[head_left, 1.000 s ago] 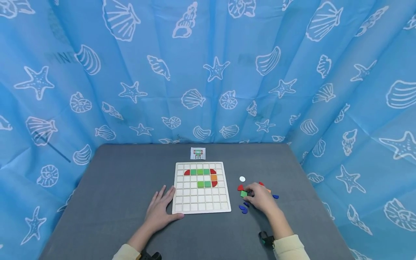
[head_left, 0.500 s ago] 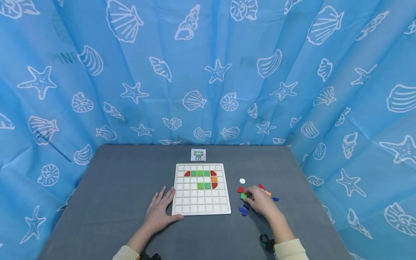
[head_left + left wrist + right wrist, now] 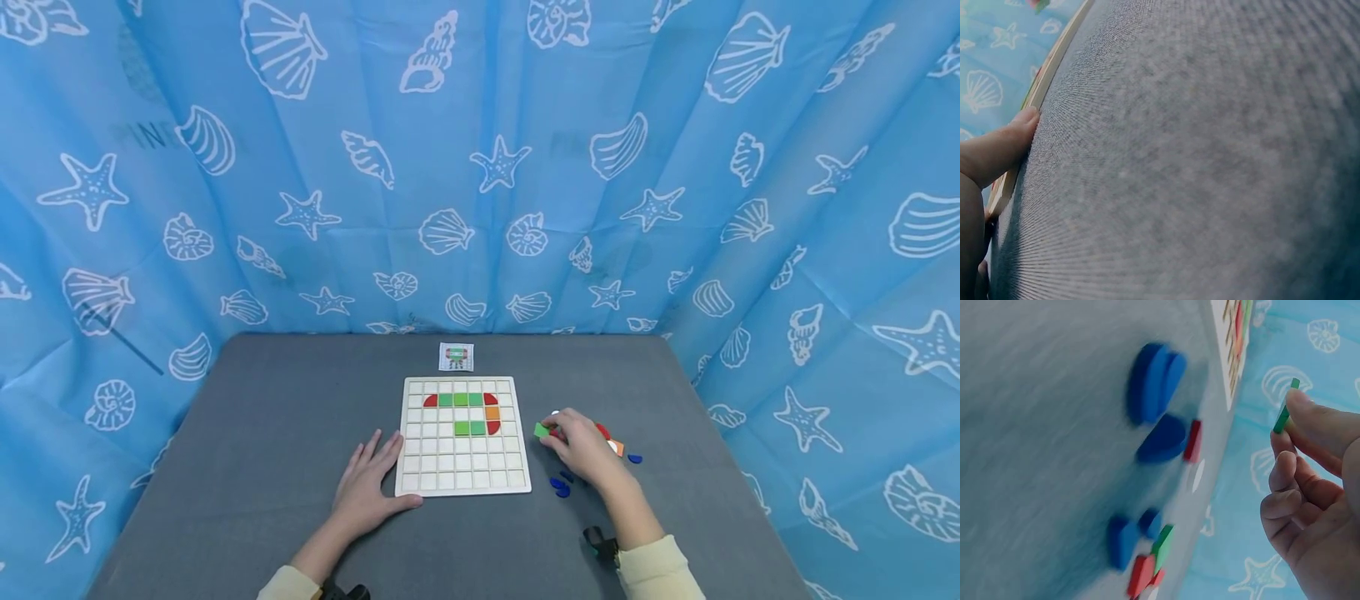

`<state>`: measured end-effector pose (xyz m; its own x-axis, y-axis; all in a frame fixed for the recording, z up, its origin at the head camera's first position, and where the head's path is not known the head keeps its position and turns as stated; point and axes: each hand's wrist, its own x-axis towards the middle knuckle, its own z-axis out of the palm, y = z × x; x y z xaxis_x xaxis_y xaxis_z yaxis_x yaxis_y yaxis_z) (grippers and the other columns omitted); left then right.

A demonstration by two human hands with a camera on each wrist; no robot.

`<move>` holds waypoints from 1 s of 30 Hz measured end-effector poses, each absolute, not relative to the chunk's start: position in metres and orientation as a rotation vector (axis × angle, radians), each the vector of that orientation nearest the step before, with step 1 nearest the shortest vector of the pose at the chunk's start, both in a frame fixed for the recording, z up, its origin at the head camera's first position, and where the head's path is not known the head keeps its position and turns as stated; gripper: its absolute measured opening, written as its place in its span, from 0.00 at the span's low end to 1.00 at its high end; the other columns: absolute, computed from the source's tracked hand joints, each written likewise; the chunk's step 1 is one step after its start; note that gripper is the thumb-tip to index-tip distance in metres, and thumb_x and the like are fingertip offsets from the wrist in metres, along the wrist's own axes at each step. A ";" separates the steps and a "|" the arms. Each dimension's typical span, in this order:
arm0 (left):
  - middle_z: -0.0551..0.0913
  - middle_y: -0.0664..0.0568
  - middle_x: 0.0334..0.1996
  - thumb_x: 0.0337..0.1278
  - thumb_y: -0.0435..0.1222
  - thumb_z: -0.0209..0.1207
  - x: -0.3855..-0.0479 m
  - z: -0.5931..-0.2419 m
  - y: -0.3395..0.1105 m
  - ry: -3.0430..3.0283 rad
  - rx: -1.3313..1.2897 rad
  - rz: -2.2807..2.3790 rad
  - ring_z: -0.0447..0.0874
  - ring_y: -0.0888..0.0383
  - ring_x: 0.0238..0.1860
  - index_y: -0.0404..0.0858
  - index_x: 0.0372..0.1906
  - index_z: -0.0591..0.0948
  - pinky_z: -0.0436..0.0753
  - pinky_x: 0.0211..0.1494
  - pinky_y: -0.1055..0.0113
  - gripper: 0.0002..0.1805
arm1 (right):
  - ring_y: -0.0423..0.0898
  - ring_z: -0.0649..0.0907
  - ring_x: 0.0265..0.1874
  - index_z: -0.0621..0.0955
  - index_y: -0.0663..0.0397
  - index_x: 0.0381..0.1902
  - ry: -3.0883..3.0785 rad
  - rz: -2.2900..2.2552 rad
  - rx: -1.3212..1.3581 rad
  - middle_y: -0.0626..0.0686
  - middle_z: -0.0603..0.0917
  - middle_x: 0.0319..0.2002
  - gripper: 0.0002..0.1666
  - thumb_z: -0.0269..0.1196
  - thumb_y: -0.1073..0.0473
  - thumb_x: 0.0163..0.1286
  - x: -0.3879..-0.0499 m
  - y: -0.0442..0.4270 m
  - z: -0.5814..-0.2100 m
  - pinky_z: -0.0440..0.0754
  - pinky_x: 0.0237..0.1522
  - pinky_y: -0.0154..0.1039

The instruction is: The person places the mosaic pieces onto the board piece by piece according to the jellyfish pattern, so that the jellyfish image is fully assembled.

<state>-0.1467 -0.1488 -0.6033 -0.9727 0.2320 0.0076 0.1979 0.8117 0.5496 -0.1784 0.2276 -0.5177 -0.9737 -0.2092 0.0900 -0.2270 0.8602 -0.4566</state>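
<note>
Now | green tile (image 3: 541,430) pinched in right hand (image 3: 585,447), raised off bench (image 3: 315,400) — squarish, no clear long axis | board (image 3: 436,461) just left of it; left hand (image 3: 363,490) spread, touching board's left side | blue pieces (image 3: 557,482) nearer the person — outside tile-to-board line | card (image 3: 456,357) beyond board

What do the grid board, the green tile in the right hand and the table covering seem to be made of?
Grid board: probably wood, matte, judging by its pale tan edge.
Green tile: painted wood or plastic, I can't tell which; its thin edge looks evenly green.
Table covering: most likely fabric, dull, with fine ribbed lines.
</note>
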 end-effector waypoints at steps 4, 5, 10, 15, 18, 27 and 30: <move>0.59 0.54 0.79 0.36 0.76 0.64 -0.148 -0.603 -0.149 2.926 0.337 0.857 0.44 0.47 0.82 0.47 0.80 0.59 0.46 0.81 0.45 0.65 | 0.40 0.77 0.33 0.87 0.51 0.48 -3.011 0.744 0.349 0.49 0.84 0.42 0.14 0.72 0.57 0.64 -0.184 0.216 -0.514 0.78 0.36 0.38; 0.59 0.54 0.79 0.37 0.76 0.63 -0.148 -0.603 -0.149 2.924 0.334 0.854 0.43 0.47 0.82 0.47 0.80 0.59 0.46 0.81 0.45 0.65 | 0.39 0.76 0.32 0.87 0.51 0.47 -3.011 0.744 0.352 0.49 0.83 0.41 0.14 0.72 0.57 0.64 -0.185 0.213 -0.513 0.76 0.33 0.37; 0.60 0.53 0.79 0.37 0.75 0.64 -0.147 -0.603 -0.147 2.932 0.320 0.853 0.45 0.46 0.82 0.46 0.80 0.60 0.47 0.81 0.45 0.65 | 0.40 0.74 0.30 0.87 0.52 0.47 -2.999 0.760 0.402 0.48 0.84 0.41 0.13 0.72 0.58 0.65 -0.191 0.199 -0.510 0.74 0.31 0.36; 0.61 0.53 0.79 0.36 0.74 0.65 -0.147 -0.602 -0.147 2.943 0.322 0.854 0.46 0.45 0.82 0.45 0.79 0.61 0.47 0.81 0.43 0.65 | 0.41 0.74 0.31 0.87 0.53 0.48 -2.988 0.752 0.465 0.51 0.84 0.42 0.14 0.71 0.57 0.66 -0.197 0.186 -0.511 0.75 0.33 0.38; 0.60 0.54 0.79 0.37 0.75 0.65 -0.148 -0.602 -0.147 2.937 0.332 0.839 0.45 0.46 0.82 0.47 0.80 0.60 0.47 0.81 0.45 0.64 | 0.41 0.75 0.32 0.86 0.54 0.49 -2.998 0.744 0.473 0.53 0.84 0.42 0.14 0.71 0.57 0.66 -0.200 0.178 -0.512 0.77 0.33 0.39; 0.60 0.53 0.79 0.35 0.75 0.65 -0.147 -0.600 -0.146 2.936 0.313 0.856 0.46 0.45 0.82 0.47 0.80 0.60 0.48 0.81 0.43 0.65 | 0.44 0.81 0.38 0.86 0.54 0.48 -3.011 0.752 0.569 0.51 0.83 0.43 0.13 0.70 0.58 0.67 -0.214 0.151 -0.513 0.84 0.41 0.43; 0.62 0.53 0.78 0.35 0.75 0.66 -0.146 -0.601 -0.147 2.956 0.320 0.864 0.48 0.44 0.81 0.46 0.79 0.61 0.49 0.80 0.42 0.65 | 0.43 0.80 0.38 0.86 0.54 0.49 -3.001 0.737 0.599 0.50 0.83 0.42 0.14 0.70 0.57 0.67 -0.217 0.141 -0.516 0.83 0.41 0.42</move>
